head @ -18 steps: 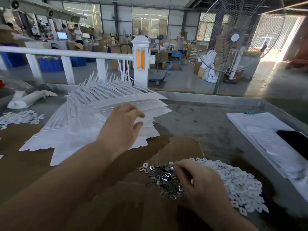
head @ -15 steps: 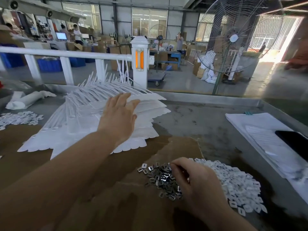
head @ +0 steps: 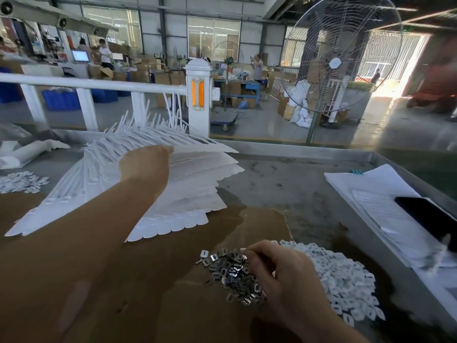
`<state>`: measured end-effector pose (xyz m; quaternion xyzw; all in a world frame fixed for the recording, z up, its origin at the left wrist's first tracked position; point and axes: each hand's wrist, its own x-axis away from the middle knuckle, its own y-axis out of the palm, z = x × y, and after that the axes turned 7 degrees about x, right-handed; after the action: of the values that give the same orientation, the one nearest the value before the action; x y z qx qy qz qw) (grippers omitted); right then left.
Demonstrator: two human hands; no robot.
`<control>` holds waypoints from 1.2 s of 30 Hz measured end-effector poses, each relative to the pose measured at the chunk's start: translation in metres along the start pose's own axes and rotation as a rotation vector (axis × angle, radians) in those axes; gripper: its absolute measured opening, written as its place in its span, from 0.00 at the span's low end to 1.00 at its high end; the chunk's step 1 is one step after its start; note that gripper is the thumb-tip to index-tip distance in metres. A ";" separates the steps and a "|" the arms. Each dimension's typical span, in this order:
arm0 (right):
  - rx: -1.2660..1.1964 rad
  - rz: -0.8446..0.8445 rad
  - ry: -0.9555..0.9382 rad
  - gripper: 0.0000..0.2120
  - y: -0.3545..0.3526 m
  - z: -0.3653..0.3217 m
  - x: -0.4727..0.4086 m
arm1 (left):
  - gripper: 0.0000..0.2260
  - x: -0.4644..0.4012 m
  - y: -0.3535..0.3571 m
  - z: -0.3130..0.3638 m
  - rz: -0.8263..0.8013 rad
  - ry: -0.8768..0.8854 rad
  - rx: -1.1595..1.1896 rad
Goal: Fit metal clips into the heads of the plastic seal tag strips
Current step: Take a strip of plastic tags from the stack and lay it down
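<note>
A fanned stack of white plastic seal tag strips (head: pixel 197 194) lies across the back of the cardboard, tails pointing up and away. My left hand (head: pixel 146 167) reaches over the top of this stack; its fingers are hidden past the back of the hand, at the top sheet's edge. A small heap of grey metal clips (head: pixel 227 271) sits near the front. My right hand (head: pixel 284 276) rests on the heap's right side, fingers curled, thumb and forefinger pinching clips at its top edge.
White plastic pieces (head: pixel 346 280) are piled right of the clips, and a smaller pile (head: pixel 22 181) lies far left. Brown cardboard (head: pixel 173 305) covers the metal table (head: pixel 296 147). White sheets (head: pixel 371 194) and a black phone (head: pixel 430 214) lie right. A fan (head: pixel 333 63) stands behind.
My left hand has slid farther back and up over the strip stack, and its fingers have gone out of sight. My right hand stays on the clip heap, barely shifted.
</note>
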<state>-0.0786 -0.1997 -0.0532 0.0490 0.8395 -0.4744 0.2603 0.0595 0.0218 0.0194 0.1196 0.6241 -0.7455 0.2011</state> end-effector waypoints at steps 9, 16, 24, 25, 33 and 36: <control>-0.166 -0.006 0.135 0.06 -0.007 0.005 -0.013 | 0.26 0.033 -0.008 0.020 0.293 0.359 0.133; -0.402 -0.033 0.337 0.28 -0.012 0.008 -0.029 | 0.19 0.059 0.000 0.042 0.425 0.639 0.176; -0.694 -0.020 0.549 0.24 -0.018 0.015 -0.047 | 0.23 0.078 0.019 0.050 0.315 0.778 0.165; -0.680 -0.001 0.553 0.21 -0.017 0.017 -0.048 | 0.23 0.078 0.022 0.048 0.306 0.779 0.165; -1.545 0.140 0.942 0.11 -0.017 0.029 -0.058 | 0.18 0.078 0.032 0.049 0.331 0.831 0.259; -1.478 0.137 0.954 0.08 -0.011 0.029 -0.064 | 0.22 0.079 0.036 0.054 0.208 0.859 0.243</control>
<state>-0.0162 -0.2194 -0.0259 0.1111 0.9460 0.2778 -0.1250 0.0093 -0.0482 -0.0358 0.5027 0.5434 -0.6721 -0.0174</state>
